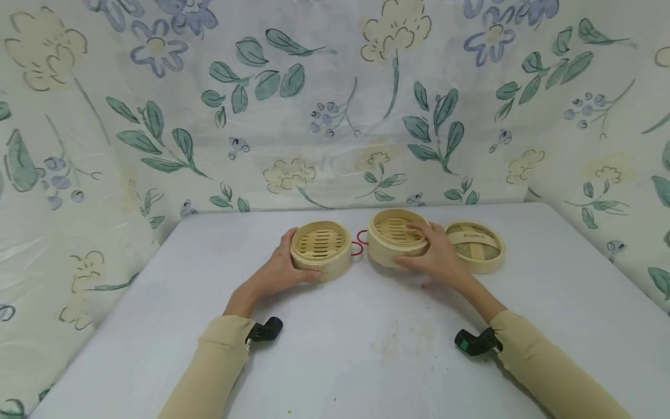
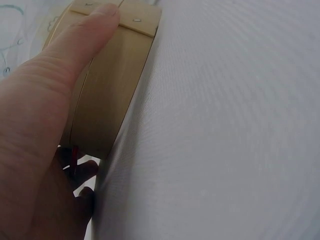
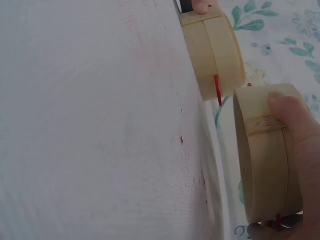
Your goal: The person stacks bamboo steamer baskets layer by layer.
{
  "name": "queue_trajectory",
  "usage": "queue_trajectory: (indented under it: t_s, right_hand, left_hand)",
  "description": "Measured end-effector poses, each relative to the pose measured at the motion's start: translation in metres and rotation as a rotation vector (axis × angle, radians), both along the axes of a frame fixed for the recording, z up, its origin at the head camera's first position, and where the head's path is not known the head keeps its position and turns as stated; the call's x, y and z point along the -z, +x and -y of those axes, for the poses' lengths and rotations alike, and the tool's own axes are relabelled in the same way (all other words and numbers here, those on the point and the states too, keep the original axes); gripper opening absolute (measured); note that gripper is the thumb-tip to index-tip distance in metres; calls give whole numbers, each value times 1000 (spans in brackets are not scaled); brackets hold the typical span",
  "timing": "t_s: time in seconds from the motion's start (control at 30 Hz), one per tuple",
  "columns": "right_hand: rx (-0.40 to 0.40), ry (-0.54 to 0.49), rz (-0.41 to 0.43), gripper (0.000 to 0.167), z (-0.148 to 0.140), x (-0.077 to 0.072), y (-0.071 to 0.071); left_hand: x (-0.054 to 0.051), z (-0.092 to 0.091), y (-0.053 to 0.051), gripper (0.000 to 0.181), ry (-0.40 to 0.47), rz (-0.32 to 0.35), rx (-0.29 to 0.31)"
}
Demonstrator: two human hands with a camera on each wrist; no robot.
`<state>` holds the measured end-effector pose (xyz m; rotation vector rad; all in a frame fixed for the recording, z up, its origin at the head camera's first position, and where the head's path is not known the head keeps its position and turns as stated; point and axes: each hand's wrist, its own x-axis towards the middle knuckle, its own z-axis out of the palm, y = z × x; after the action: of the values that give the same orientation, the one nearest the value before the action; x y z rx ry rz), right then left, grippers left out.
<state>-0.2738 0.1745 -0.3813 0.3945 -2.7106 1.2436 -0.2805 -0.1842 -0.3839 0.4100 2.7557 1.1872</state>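
1. Gripping the left basket (image 1: 321, 244), a person's left hand (image 1: 281, 265) appears, as we see it, near the far edge of the white table (image 1: 335, 372), left of that edge's middle. The basket is round, pale and slotted inside, and it rests on the surface.

2. We see the left fingers clamped on this basket, the thumb (image 2: 95, 30) across its near side. From the left wrist, we make out small staples (image 2: 137, 20) beside that thumb.

3. We find the right hand (image 1: 438, 256) with thumb and fingers clamped on the right basket (image 1: 394, 235), a matching round piece just right of the far edge's middle. From the right wrist, we see it held up, apart from the table.

4. Between the two baskets, which stand close but apart, we see two red loops (image 1: 361, 250), one on each.

5. Near the far right corner, just beyond the right hand, we spot a round woven lid (image 1: 473, 251) lying on the table, a pale strap across its top; the strap's marking is too small to read.

6. We note beige sleeves (image 1: 209, 361) on both arms, a black camera (image 1: 269, 329) at each wrist, and flowered cloth (image 1: 335, 151) rising behind the far edge.
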Motion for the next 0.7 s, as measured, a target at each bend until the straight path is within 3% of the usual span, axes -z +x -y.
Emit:
queue_trajectory:
  t_s: [0.7]
  right_hand:
    - [-5, 1, -37, 85, 20, -14, 6]
  left_hand:
    - [-3, -2, 2, 126, -8, 23, -15]
